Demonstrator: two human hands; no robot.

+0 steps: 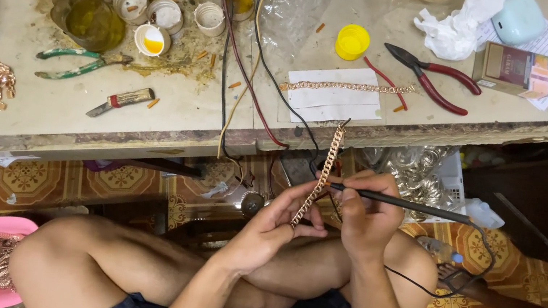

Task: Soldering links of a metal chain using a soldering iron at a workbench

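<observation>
The person sat cross-legged on the floor below the near edge of a low workbench (pixel 146 130). The left hand (pixel 270 230) had its fingers curled shut on the lower end of a copper-coloured chain (pixel 320 176), which rose stretched taut toward the bench edge, its top end just at the lip. The right hand (pixel 365 220) was closed in a pen grip round a thin black tool (pixel 412 206) with a cable trailing right, its tip touching the chain about midway.

The chain looked light and limp, made of many small links, so it would sag and twist unless held stretched; pinching it at an end, as the left hand did, seemed the surest hold. The links seemed smooth and likely to slip through loose fingers.

On the bench, a second chain (pixel 347 86) lay across a white paper. Red-handled pliers (pixel 432 80) lay to its right, a yellow cap (pixel 352 42) behind it, and green-handled pliers (pixel 76 64) far to the left.
</observation>
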